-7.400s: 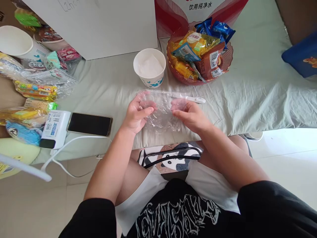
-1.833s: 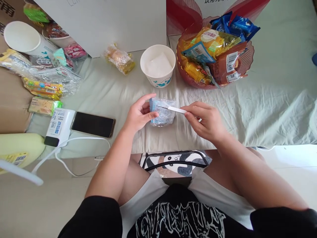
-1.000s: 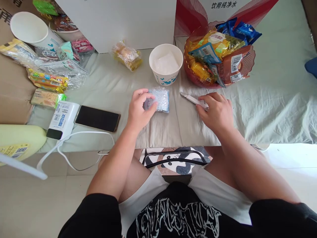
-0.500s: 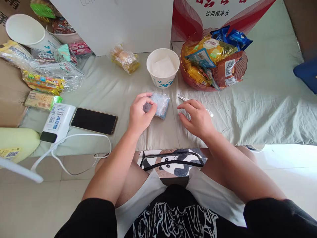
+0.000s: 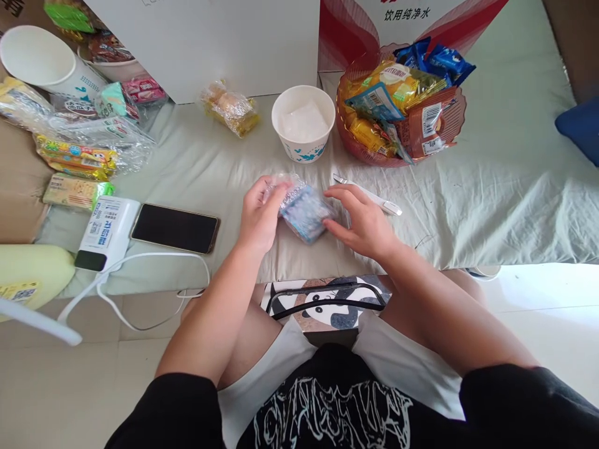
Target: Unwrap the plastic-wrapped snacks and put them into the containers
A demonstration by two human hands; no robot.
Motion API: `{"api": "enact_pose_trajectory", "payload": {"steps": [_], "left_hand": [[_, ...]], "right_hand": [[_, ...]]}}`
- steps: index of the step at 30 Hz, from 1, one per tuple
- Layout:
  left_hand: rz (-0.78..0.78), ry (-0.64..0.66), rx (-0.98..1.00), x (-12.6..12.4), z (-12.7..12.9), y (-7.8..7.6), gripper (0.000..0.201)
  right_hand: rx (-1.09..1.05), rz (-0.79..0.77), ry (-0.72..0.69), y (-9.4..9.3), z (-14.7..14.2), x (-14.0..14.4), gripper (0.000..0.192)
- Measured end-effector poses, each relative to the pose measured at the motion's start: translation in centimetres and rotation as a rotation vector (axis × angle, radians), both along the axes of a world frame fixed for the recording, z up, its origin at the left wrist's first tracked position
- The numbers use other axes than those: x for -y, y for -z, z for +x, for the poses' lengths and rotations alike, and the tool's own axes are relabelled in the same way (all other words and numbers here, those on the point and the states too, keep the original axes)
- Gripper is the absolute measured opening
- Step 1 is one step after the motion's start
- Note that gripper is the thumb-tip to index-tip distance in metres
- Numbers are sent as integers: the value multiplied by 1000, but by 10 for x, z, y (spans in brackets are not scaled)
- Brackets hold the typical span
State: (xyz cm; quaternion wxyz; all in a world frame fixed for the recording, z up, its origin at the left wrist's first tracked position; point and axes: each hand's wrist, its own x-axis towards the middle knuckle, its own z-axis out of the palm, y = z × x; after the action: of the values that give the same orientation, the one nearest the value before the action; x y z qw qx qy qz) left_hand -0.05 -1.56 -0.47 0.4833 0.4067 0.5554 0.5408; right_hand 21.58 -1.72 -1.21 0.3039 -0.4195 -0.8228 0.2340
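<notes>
Both of my hands are on the small plastic-wrapped packet (image 5: pixel 303 211): my left hand (image 5: pixel 259 215) has its grip pinched on the crinkled clear film at the packet's upper left edge, and my right hand (image 5: pixel 362 221) has its fingers spread loose, fingertips touching the right side without closing round it. The packet lies on the pale sheet (image 5: pixel 491 187) right in front of me, between my two hands.

It looks light and soft, I judge, with slick, crackly film that could slide under dry fingers; whatever blue-printed thing is inside seems flat and a little squashy. The loose bunched film at the edge is the surest place to take hold, not the smooth face.

Counting what lies about: one packet in hand, one white slim tool (image 5: pixel 369 194) just beyond my right fingers, one paper bowl (image 5: pixel 303 125), one red basket of snacks (image 5: pixel 397 106), one bagged bun (image 5: pixel 229 109), one phone (image 5: pixel 174 227), one power bank (image 5: pixel 107 232).
</notes>
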Motion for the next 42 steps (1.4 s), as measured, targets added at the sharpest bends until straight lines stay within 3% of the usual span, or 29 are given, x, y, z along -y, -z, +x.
{"api": "enact_pose_trajectory", "payload": {"steps": [2, 5, 13, 17, 22, 25, 27, 31, 36, 39, 42], "left_hand": [[-105, 11, 203, -1, 1, -1, 27], [-217, -24, 355, -4, 0, -1, 29], [-388, -186, 565, -7, 1, -4, 12], [-346, -200, 532, -9, 0, -5, 13], [-114, -300, 317, -11, -17, -8, 16], [-91, -327, 142, -10, -29, -8, 18], [-88, -333, 37, -9, -35, -5, 27], [41, -312, -258, -7, -46, 2, 39], [250, -78, -824, -4, -53, 7, 52], [261, 24, -968, 0, -52, 9, 50], [311, 76, -1003, 3, -52, 12, 45]], "right_hand": [[-37, -6, -43, -2, -1, 1, 44], [-73, 1, -66, -4, 0, 1, 44], [-73, 40, 26, 1, -1, 2, 30], [-94, 64, 57, -4, 0, 0, 17], [-135, 169, 267, -11, 29, -11, 9], [-100, 147, 444, -9, 47, -16, 10], [-98, 138, 481, -7, 52, -14, 12], [-90, 162, 397, -4, 42, -7, 21], [23, 286, 225, -3, 16, -11, 38], [120, 292, 146, 2, 0, -23, 50], [200, 275, 160, 10, -12, -35, 56]]}}
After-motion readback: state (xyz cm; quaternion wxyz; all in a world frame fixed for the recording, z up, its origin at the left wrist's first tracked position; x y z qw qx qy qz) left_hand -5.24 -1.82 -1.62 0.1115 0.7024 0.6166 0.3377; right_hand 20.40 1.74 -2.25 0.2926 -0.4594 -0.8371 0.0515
